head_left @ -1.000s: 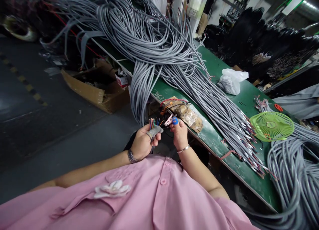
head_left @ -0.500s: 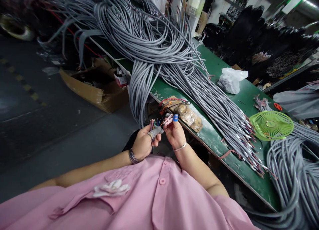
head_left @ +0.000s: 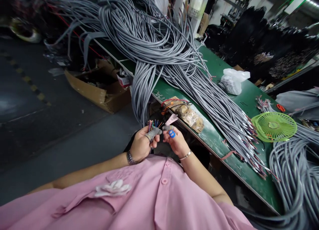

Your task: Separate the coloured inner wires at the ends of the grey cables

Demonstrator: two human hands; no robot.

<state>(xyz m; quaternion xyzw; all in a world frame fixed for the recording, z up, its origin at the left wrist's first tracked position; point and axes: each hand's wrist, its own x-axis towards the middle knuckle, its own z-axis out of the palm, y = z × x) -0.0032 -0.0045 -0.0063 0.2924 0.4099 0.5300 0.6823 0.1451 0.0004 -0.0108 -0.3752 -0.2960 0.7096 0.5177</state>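
My left hand (head_left: 142, 144) is closed around the end of a grey cable (head_left: 154, 132), whose thin coloured wires (head_left: 153, 123) fan out above my fingers. My right hand (head_left: 175, 142) sits just to the right of it, fingers curled on a small pink tool (head_left: 171, 119). A blue finger cover (head_left: 171, 133) shows on one right fingertip. Both hands hover in front of my pink shirt, just off the near edge of the green table (head_left: 216, 140).
A large heap of grey cables (head_left: 159, 47) spills across the table and over its edge. Stripped cable ends (head_left: 246, 143) lie near a green fan grille (head_left: 274, 125). A white plastic bag (head_left: 233, 80) lies behind. An open cardboard box (head_left: 99, 87) stands on the floor at left.
My right hand has turned and dropped slightly, so the blue fingertip now points down toward me. The left hand with the cable has stayed nearly still.
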